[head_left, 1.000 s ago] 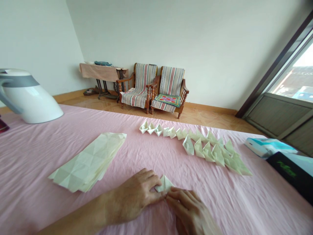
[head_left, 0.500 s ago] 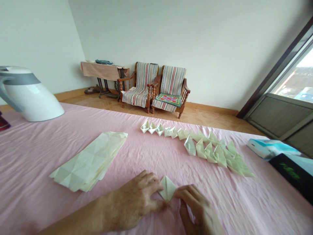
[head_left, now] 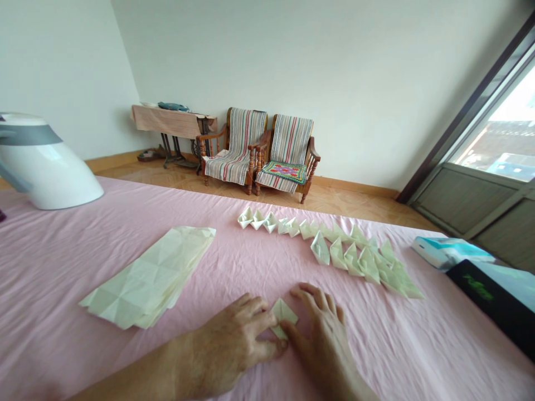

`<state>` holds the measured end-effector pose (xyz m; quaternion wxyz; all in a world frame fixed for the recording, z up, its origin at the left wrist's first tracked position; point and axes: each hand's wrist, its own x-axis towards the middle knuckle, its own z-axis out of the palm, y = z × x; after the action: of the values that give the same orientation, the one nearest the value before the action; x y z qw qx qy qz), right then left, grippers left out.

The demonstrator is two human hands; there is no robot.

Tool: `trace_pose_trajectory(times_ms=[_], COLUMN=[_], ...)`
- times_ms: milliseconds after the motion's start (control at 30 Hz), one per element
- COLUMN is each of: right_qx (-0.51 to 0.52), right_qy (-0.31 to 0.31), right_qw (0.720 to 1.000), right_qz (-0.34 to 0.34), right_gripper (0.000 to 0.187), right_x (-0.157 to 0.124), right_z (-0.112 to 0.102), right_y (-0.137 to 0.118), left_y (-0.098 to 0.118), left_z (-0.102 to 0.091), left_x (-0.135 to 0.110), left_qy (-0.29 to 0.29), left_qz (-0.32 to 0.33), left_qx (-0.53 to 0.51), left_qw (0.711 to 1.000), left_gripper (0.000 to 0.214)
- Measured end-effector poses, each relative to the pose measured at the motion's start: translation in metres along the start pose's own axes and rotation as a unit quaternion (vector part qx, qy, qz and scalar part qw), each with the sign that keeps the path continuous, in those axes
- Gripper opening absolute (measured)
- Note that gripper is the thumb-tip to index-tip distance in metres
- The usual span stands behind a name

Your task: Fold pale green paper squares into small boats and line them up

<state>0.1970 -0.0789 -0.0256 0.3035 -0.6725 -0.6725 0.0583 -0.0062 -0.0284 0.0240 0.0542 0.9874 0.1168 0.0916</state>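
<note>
A small pale-green folded paper lies on the pink cloth between my hands. My left hand is closed on its left corner, thumb at the lower side and forefinger at the edge. Fingers apart, my right hand rests on the cloth to the right, its thumb pressing the paper's front face. A stack of creased paper sheets is left of my hands. Beyond them, folded paper boats stand in two rows running to the right, some overlapping.
The pink cloth covers the table. A white and grey jug stands at the left. At the right lie a blue and white packet and a black box. Two wooden armchairs are across the room.
My right hand has moved from gripping the paper's right corner to spreading its fingers forward, thumb on the paper. My left hand stays at the left corner. The view has turned slightly right.
</note>
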Motion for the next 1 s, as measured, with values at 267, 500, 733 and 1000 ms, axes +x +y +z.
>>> trace_pose_trajectory(times_ms=[267,500,733,1000], right_qx=[-0.009,0.084,0.117,0.161], right_qy=[-0.003,0.007,-0.037,-0.031], right_qw=[0.999,0.996,0.992,0.986], right_qz=[0.053,0.025,0.014,0.013], right_gripper=[0.019,0.012,0.004,0.007], right_x=[0.021,0.019,0.016,0.011], right_z=[0.000,0.008,0.005,0.003], right_y=[0.001,0.006,0.004,0.005], left_y=[-0.002,0.001,0.003,0.002], left_z=[0.005,0.012,0.007,0.005], left_x=[-0.002,-0.003,0.000,0.001], left_qy=[0.021,0.057,0.057,0.067], left_qz=[0.001,-0.017,0.002,-0.015], left_qx=[-0.001,0.014,0.003,-0.068], left_qw=[1.000,0.998,0.998,0.995], left_gripper=[0.031,0.027,0.027,0.024])
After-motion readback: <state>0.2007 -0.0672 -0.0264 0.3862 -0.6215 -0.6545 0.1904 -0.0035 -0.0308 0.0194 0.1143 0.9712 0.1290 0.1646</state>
